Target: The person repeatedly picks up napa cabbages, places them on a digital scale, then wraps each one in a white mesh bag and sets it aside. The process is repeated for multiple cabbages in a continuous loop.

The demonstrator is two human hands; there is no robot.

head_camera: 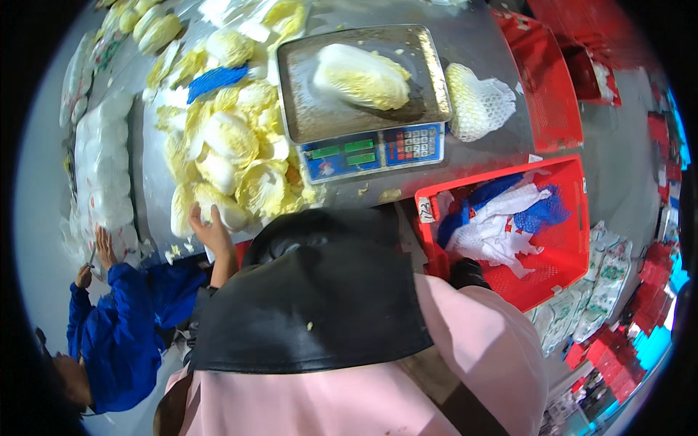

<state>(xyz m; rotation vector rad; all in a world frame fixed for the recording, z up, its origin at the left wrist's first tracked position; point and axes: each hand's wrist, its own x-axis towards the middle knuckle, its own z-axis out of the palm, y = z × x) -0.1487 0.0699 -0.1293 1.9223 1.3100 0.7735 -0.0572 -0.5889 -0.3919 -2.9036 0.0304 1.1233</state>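
My left hand (210,231) is bare, its fingers apart and nothing held, beside a peeled napa cabbage (221,210) at the near edge of a leafy pile. My right hand is out of view; a dark cuff (468,272) shows by the red plastic crate (501,294). Before me, another napa cabbage (362,79) lies on the metal pan of a digital scale (349,158). Right of the scale lies a cabbage in white foam netting (474,103). A blue net piece (217,82) rests on the loose leaves.
The red crate holds blue netting (545,210) and crumpled white material (499,229). More red crates (545,82) stand at upper right. A co-worker in blue (120,332) is at lower left, hands by a row of wrapped produce (106,163). The metal table (491,43) bears scraps.
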